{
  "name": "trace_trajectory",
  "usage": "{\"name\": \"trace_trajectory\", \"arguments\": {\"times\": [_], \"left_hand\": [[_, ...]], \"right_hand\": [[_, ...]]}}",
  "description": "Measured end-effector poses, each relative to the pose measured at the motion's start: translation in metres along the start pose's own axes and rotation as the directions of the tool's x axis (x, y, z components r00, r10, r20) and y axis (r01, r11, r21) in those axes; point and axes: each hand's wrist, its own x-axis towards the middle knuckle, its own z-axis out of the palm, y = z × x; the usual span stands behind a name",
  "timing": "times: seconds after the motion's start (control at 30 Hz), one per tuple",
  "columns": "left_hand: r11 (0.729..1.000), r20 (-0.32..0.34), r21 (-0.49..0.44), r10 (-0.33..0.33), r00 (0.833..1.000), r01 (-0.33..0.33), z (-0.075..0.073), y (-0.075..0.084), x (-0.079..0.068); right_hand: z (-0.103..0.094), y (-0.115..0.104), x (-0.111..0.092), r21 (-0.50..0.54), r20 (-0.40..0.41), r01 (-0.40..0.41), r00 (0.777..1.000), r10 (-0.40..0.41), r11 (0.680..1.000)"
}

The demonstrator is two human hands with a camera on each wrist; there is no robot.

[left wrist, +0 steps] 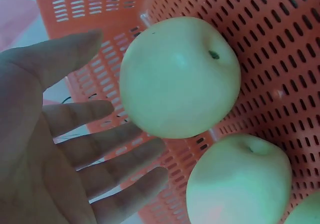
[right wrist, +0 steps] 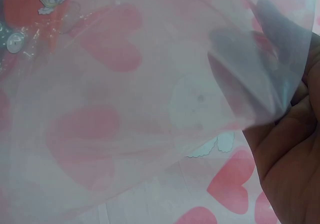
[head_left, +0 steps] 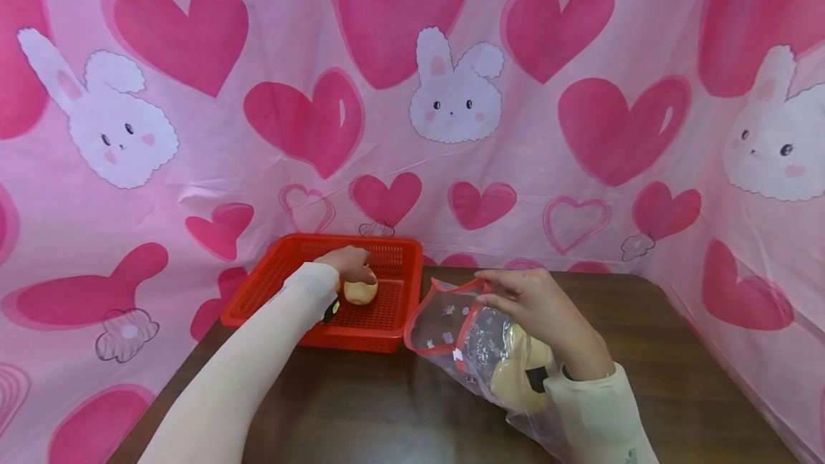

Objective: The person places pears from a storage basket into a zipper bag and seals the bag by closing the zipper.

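My left hand (head_left: 346,263) reaches into a red plastic basket (head_left: 406,299), beside a pale yellow apple (head_left: 361,293). In the left wrist view, the fingers of the left hand (left wrist: 55,149) are spread and fairly straight, their tips close to the larger apple (left wrist: 177,79); whether they touch it I cannot tell. A second apple (left wrist: 240,184) lies next to it. My right hand (head_left: 535,299) pinches the red-trimmed rim of a clear plastic bag (head_left: 445,321), whose mouth faces the basket. Pale yellow round fruit (head_left: 515,378) shows through the bag.
The basket and bag are on a dark brown wooden table (head_left: 361,407). A pink curtain (head_left: 387,156) with hearts and rabbits hangs behind and at the sides. Part of another apple (left wrist: 307,211) shows at the corner of the left wrist view.
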Motion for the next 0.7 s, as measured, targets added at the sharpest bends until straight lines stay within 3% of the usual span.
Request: {"name": "trace_trajectory", "arguments": {"times": [0.27,0.43,0.57,0.7], "left_hand": [[0.994,0.030,-0.071,-0.079,0.996,0.081,0.007,-0.004,0.007],[0.976,0.084,-0.148,-0.150,0.985,0.161,0.010,-0.005,0.010],[0.978,0.099,-0.122,-0.156,0.983,0.167,0.012,-0.003,0.012],[0.990,0.098,-0.061,-0.122,0.988,0.129,0.013,-0.002,0.014]], "right_hand": [[0.001,0.002,0.001,-0.011,-0.016,0.013,1.000,-0.013,1.000],[0.001,0.002,0.001,-0.014,-0.017,0.014,1.000,-0.014,1.000],[0.002,0.001,0.001,-0.015,-0.010,-0.003,1.000,0.003,1.000],[0.001,0.000,0.001,-0.020,-0.005,-0.006,1.000,0.006,1.000]]}}
